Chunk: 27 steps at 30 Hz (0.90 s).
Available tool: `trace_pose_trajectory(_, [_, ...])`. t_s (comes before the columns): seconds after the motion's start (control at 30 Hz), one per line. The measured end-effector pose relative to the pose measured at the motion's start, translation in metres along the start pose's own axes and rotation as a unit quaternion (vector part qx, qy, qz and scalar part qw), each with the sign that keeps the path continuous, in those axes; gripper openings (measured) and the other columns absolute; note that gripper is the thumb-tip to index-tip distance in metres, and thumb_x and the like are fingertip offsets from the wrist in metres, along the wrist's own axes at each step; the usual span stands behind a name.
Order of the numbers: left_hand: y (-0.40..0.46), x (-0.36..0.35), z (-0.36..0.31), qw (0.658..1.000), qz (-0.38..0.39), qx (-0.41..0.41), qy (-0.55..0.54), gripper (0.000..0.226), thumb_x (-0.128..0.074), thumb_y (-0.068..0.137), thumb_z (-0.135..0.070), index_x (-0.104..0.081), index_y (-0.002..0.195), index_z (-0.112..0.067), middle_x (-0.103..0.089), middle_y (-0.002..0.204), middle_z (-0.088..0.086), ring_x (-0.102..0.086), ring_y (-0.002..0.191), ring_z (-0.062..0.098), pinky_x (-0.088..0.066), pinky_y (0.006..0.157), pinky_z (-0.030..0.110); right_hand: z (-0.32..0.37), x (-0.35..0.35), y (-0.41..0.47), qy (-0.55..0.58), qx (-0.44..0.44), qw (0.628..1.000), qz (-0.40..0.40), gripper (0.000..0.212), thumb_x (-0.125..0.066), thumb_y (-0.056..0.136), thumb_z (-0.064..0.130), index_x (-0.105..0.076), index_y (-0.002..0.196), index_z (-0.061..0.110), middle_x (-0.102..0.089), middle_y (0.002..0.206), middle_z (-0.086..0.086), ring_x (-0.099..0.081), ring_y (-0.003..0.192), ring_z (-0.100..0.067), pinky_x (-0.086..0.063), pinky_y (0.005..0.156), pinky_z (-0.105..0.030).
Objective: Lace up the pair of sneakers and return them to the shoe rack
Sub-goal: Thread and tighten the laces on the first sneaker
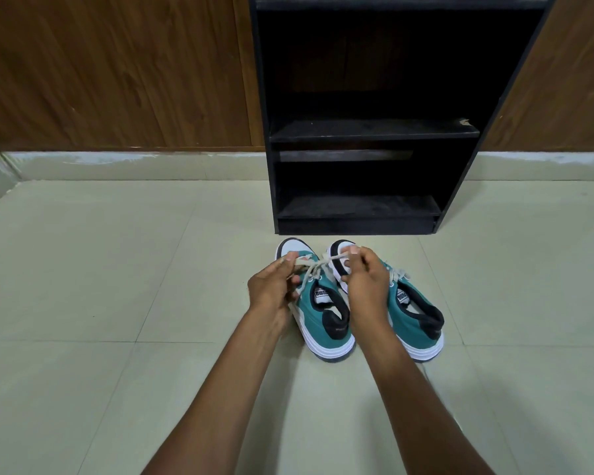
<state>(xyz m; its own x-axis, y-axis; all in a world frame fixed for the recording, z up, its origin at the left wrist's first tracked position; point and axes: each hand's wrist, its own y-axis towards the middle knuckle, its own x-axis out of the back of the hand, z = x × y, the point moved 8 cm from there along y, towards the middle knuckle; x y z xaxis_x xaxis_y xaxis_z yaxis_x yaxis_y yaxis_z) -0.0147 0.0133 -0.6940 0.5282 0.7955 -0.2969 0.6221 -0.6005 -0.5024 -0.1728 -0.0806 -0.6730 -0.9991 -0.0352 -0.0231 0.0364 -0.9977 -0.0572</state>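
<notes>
Two teal sneakers with white soles and black heels stand side by side on the floor, toes toward the shoe rack (357, 132). Over the left sneaker (326, 320), my left hand (271, 289) pinches one end of its pale lace (318, 265). My right hand (366, 282) pinches the other end, pulled taut between the hands above the tongue. The right sneaker (415, 317) sits partly behind my right hand, its laces lying loosely on top.
The black shoe rack stands against a wooden wall (117, 70), with bare shelves at middle (374, 130) and bottom (357, 205). Pale floor tiles (100, 286) spread all around the sneakers. A low skirting (117, 166) runs along the wall.
</notes>
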Motion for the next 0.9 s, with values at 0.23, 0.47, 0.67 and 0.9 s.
trace_pose_trajectory(0.23, [0.0,0.02,0.008,0.998,-0.003,-0.046,-0.049,0.028,-0.055,0.103,-0.03,-0.073,0.102,-0.008,-0.079,0.088,0.009,-0.058,0.055,0.01,-0.047,0.047,0.019,-0.022,-0.002,-0.013,0.2,-0.153,0.968,0.006,0.023,-0.039,0.11,0.02,-0.056,0.098,0.011,-0.078,0.079,-0.009,-0.068,0.066,-0.019,-0.056,0.059,-0.024])
trace_pose_trajectory(0.47, [-0.016,-0.007,-0.012,0.988,0.074,-0.107,-0.083,0.037,-0.044,0.106,-0.038,-0.055,0.081,-0.012,-0.072,0.069,0.005,-0.071,0.066,0.014,-0.053,0.054,0.018,-0.013,-0.026,0.006,0.261,-0.19,0.938,0.127,0.024,-0.034,0.111,0.02,-0.049,0.096,0.01,-0.08,0.089,-0.018,-0.079,0.081,-0.028,-0.049,0.053,-0.023])
trace_pose_trajectory(0.67, [-0.016,-0.015,-0.001,0.986,0.064,-0.152,-0.008,0.04,-0.044,0.107,-0.035,-0.051,0.074,-0.013,-0.034,0.05,-0.001,-0.042,0.048,0.012,-0.04,0.054,0.022,-0.018,-0.053,0.034,0.216,-0.232,0.94,0.13,0.03,-0.035,0.109,0.014,-0.051,0.084,0.009,-0.056,0.052,0.0,-0.051,0.042,-0.013,-0.038,0.046,-0.021])
trace_pose_trajectory(0.9, [-0.024,-0.01,0.008,0.991,0.032,-0.128,-0.032,0.04,-0.043,0.107,-0.033,-0.047,0.072,-0.013,-0.036,0.049,-0.003,-0.04,0.047,0.011,-0.04,0.05,0.019,-0.029,-0.062,0.049,0.147,-0.188,0.965,0.104,0.029,-0.04,0.105,0.005,-0.052,0.079,0.009,-0.041,0.056,0.004,-0.031,0.036,-0.003,-0.023,0.039,-0.018])
